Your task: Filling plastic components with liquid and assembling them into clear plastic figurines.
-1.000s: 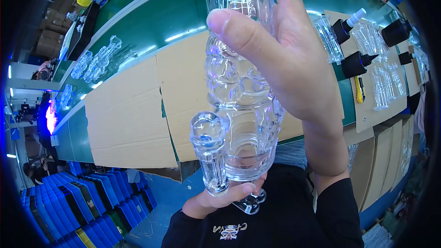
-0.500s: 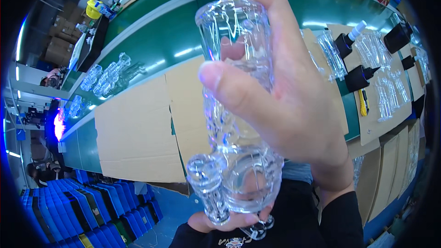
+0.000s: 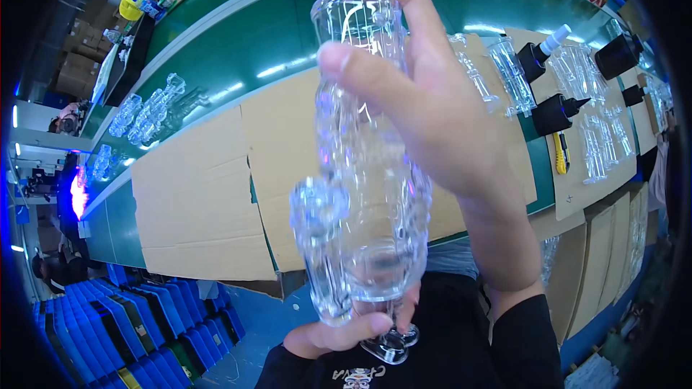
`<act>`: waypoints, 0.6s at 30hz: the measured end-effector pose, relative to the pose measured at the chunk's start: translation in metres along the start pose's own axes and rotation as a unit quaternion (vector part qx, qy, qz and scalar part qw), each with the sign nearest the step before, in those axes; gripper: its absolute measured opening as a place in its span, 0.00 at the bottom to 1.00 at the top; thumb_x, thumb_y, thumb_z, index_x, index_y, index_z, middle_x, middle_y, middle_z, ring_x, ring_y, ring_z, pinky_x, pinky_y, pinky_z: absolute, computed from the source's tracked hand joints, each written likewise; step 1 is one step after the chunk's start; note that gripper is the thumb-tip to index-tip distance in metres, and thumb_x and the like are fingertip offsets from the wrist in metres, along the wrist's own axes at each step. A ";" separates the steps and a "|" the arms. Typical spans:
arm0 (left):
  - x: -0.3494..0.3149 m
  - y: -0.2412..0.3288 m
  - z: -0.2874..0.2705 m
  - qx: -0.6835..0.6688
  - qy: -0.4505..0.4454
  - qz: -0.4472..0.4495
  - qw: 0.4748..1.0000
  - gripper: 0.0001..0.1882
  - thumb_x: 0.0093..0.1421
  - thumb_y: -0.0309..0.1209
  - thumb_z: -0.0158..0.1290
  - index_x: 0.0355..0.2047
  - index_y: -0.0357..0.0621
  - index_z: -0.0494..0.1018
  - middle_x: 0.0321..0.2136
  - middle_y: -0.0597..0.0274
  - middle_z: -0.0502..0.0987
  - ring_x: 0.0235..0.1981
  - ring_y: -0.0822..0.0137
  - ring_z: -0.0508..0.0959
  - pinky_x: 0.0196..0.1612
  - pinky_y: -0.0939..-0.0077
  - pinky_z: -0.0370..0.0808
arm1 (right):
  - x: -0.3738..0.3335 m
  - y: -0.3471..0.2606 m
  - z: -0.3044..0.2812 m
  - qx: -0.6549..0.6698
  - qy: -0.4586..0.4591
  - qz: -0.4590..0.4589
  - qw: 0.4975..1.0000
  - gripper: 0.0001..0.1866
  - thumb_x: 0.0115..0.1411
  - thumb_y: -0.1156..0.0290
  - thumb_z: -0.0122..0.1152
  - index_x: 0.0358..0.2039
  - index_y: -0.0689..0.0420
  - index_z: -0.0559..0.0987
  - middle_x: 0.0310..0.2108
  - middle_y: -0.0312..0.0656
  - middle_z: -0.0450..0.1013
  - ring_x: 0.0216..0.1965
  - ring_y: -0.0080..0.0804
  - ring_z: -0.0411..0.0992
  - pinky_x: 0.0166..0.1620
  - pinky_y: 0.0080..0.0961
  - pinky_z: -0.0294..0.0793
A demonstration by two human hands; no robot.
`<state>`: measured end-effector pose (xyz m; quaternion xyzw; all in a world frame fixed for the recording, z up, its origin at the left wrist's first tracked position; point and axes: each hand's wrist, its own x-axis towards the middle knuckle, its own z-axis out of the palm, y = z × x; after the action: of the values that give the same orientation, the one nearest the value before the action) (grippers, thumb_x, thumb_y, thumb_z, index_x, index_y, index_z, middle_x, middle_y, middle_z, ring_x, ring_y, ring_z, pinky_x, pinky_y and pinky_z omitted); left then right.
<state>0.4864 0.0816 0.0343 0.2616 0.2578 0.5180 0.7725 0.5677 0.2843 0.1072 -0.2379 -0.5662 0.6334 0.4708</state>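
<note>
Before me stands a tall clear glass water pipe (image 3: pixel 375 209), with bumpy walls, a flared top rim and a short side tube at its lower left. My right hand (image 3: pixel 425 108) is wrapped round its upper part, thumb across the front and fingers behind. Just beneath the base, my left hand (image 3: pixel 339 335) is closed, thumb and finger pinching a small clear glass piece (image 3: pixel 393 346) with a stem and rounded ends. Whether that piece touches the pipe's base I cannot tell. The left palm is partly hidden behind the side tube.
Cardboard sheets (image 3: pixel 194 202) cover part of the green table (image 3: pixel 288 43). More glass pipes (image 3: pixel 155 112) lie at the left. On the right are black bottles (image 3: pixel 555 114), a yellow cutter (image 3: pixel 561 153) and glass tubes (image 3: pixel 598 137). Blue bins (image 3: pixel 130 324) stand at lower left.
The pipe has moved slightly farther from view and its lower end higher. Both hands have moved along with it, keeping their hold. The surroundings have shifted a little left.
</note>
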 end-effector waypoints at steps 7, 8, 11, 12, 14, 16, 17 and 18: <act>0.032 0.041 0.033 -0.188 -0.002 0.004 0.982 0.39 0.58 0.35 0.51 0.62 0.36 0.43 0.45 0.44 0.66 0.37 0.52 0.77 0.42 0.63 0.77 | 0.025 0.049 -0.042 0.208 0.073 0.194 0.956 0.17 0.58 0.63 0.56 0.44 0.59 0.70 0.33 0.40 0.72 0.32 0.28 0.71 0.35 0.25 0.73; 0.036 0.046 0.033 -0.212 -0.025 0.002 0.977 0.37 0.60 0.33 0.49 0.62 0.36 0.41 0.47 0.45 0.64 0.40 0.52 0.77 0.46 0.63 0.76 | 0.031 0.056 -0.047 0.267 0.069 0.240 0.931 0.14 0.59 0.64 0.55 0.42 0.58 0.72 0.33 0.39 0.73 0.33 0.29 0.71 0.35 0.25 0.74; 0.044 0.055 0.037 -0.197 -0.051 0.006 0.979 0.38 0.61 0.36 0.49 0.63 0.37 0.39 0.49 0.44 0.63 0.41 0.50 0.77 0.47 0.60 0.76 | 0.033 0.068 -0.056 0.286 -0.019 0.200 0.937 0.13 0.62 0.58 0.53 0.28 0.54 0.73 0.21 0.41 0.72 0.18 0.30 0.71 0.22 0.30 0.72; 0.042 0.056 0.037 -0.194 -0.053 -0.001 0.980 0.39 0.62 0.37 0.49 0.63 0.38 0.38 0.49 0.44 0.62 0.42 0.49 0.76 0.47 0.59 0.76 | 0.031 0.066 -0.055 0.290 -0.013 0.204 0.935 0.14 0.62 0.58 0.52 0.28 0.54 0.73 0.21 0.41 0.72 0.18 0.31 0.71 0.22 0.29 0.72; 0.041 0.058 0.038 -0.188 -0.061 -0.006 0.980 0.40 0.62 0.39 0.49 0.63 0.39 0.37 0.50 0.44 0.62 0.42 0.48 0.76 0.47 0.57 0.75 | 0.030 0.057 -0.052 0.298 0.003 0.217 0.930 0.14 0.63 0.57 0.51 0.28 0.55 0.74 0.22 0.42 0.73 0.19 0.31 0.72 0.22 0.29 0.72; 0.038 0.061 0.044 -0.180 -0.060 -0.009 0.982 0.40 0.62 0.41 0.49 0.63 0.39 0.37 0.50 0.44 0.62 0.43 0.48 0.76 0.48 0.56 0.75 | 0.027 0.048 -0.049 0.309 0.024 0.237 0.921 0.15 0.63 0.57 0.50 0.29 0.55 0.74 0.22 0.43 0.74 0.20 0.32 0.73 0.23 0.28 0.73; 0.036 0.063 0.047 -0.176 -0.058 -0.010 0.983 0.41 0.62 0.42 0.49 0.63 0.39 0.37 0.50 0.44 0.62 0.43 0.48 0.76 0.48 0.55 0.75 | 0.028 0.045 -0.048 0.315 0.035 0.248 0.915 0.16 0.63 0.57 0.49 0.29 0.56 0.74 0.23 0.43 0.74 0.20 0.32 0.74 0.23 0.28 0.73; 0.035 0.063 0.049 -0.173 -0.055 -0.012 0.983 0.41 0.62 0.43 0.49 0.63 0.39 0.37 0.50 0.44 0.62 0.43 0.47 0.76 0.49 0.54 0.75 | 0.028 0.044 -0.048 0.322 0.046 0.260 0.909 0.16 0.64 0.56 0.49 0.29 0.56 0.75 0.23 0.44 0.74 0.20 0.32 0.74 0.23 0.28 0.73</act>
<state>0.4892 0.1280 0.1078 0.1489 0.1249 0.5306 0.8250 0.5813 0.3361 0.0606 -0.2411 -0.2272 0.8695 0.3664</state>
